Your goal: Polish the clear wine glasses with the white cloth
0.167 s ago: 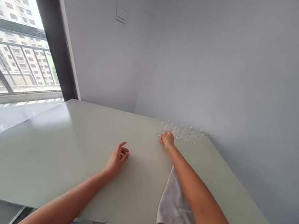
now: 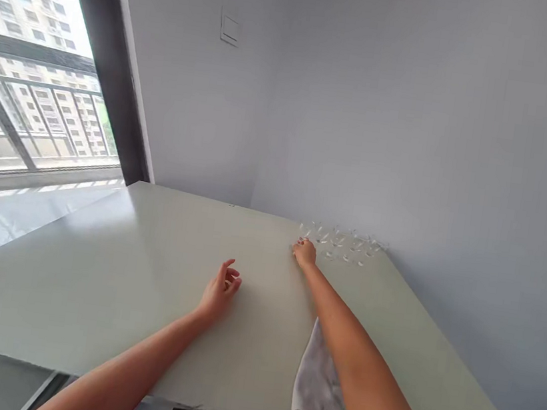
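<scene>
Relative to the clear glasses (image 2: 337, 242), the right hand (image 2: 305, 253) has been shifted very slightly leftward, while the whole view has been swung a little, so that table, cloth and glasses are all seen farther to the right. The left hand (image 2: 220, 292) has been carried along with the view and seems not to have been moved over the table (image 2: 107, 277). By this, only a small adjustment at the left end of the glasses appears to have been made, and their grouping looks undisturbed.

The fingers of the right hand are bent beside the nearest glass; whether anything is pinched between them cannot be told, as the fingertips are partly hidden. The left hand is held empty over the table, its fingers loosely curled and parted.

The glasses are gathered near the far right corner, close to the wall (image 2: 416, 116). Rounded, transparent bowls are shown by bright glints, with small oval highlights below; real glass and clear plastic cannot be told apart. A soft, matt grey cloth (image 2: 319, 392) is draped over the near edge, partly covered by the right forearm. The pale tabletop is smooth, with daylight reflected at its far left.
</scene>
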The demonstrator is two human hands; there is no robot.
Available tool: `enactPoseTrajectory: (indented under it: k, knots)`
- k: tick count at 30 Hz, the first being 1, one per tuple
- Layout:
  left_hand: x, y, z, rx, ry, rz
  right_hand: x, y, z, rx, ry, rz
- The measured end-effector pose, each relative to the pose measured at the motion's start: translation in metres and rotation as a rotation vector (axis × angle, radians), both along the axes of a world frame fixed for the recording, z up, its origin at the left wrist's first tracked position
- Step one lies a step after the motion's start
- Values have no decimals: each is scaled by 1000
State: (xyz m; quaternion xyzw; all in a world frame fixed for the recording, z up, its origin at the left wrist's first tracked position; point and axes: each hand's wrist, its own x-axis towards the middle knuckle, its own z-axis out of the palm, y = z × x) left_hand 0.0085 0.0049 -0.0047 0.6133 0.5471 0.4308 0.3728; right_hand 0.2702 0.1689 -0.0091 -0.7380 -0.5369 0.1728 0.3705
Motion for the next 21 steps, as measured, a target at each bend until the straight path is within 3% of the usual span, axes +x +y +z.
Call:
enactPoseTrajectory:
  k: [5, 9, 14, 18, 21]
  knots:
    - [-2, 4, 1, -25, -15, 46, -22, -20, 0, 6, -10, 70]
    - [0, 16, 10, -86, 90, 51, -60, -54, -4, 23, 32, 294]
    - [20, 41, 15, 31, 188, 1, -99, -93, -4, 84, 61, 550]
    - [30, 51, 8, 51, 199, 82, -110, -105, 1, 115, 46, 633]
    - [21, 61, 1, 35, 194, 134, -105, -106, 5, 104, 94, 676]
